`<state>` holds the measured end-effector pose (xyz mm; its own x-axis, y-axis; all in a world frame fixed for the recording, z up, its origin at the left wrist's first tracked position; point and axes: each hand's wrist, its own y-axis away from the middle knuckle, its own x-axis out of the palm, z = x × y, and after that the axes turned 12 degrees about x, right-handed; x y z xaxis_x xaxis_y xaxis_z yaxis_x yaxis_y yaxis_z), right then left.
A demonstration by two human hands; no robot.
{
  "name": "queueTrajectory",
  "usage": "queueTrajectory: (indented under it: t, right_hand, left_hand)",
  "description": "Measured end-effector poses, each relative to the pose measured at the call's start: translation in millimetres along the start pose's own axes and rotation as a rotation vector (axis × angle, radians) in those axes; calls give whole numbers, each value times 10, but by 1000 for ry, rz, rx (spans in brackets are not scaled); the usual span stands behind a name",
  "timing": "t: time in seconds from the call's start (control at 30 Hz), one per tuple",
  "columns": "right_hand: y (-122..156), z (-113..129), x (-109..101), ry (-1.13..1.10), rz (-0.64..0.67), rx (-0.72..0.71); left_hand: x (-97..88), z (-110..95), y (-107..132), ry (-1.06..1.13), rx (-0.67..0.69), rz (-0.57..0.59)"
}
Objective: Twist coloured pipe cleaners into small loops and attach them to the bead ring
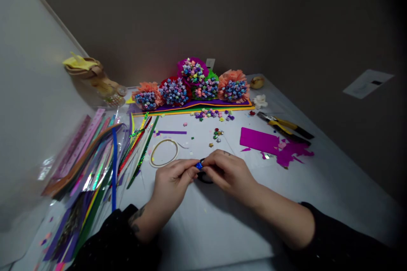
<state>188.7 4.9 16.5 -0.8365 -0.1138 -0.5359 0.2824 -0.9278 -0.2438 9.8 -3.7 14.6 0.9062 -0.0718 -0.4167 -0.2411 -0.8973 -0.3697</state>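
Both my hands meet near the middle of the white table, fingertips together. My left hand (173,184) and my right hand (227,173) pinch a small blue piece (199,165), possibly a folded paper strip. Under it shows a black ring (203,178), partly hidden by my fingers; I cannot tell what it is. To the left of my left hand lies a thin gold-edged coil of strip (163,153). Scattered small paper stars (216,134) lie just beyond my fingers.
Bundled shiny strips and rulers (89,163) spread along the left side. Paper-star bouquets (191,84) stand on coloured paper at the back. Cut magenta paper (259,142) and yellow-handled pliers (282,127) lie at the right. A wall runs behind.
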Motion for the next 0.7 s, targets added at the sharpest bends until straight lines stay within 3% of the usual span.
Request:
queueTrajectory:
  t: [0.33, 0.5, 0.7]
  right_hand:
    - [14, -23, 24, 37, -111, -145]
    - [15, -1, 34, 18, -141, -106]
    - [16, 0, 31, -5, -148, -95]
  left_hand:
    - [1, -10, -15, -63, 113, 14]
    - [11, 3, 6, 5, 40, -7]
    - [9, 1, 10, -24, 84, -21]
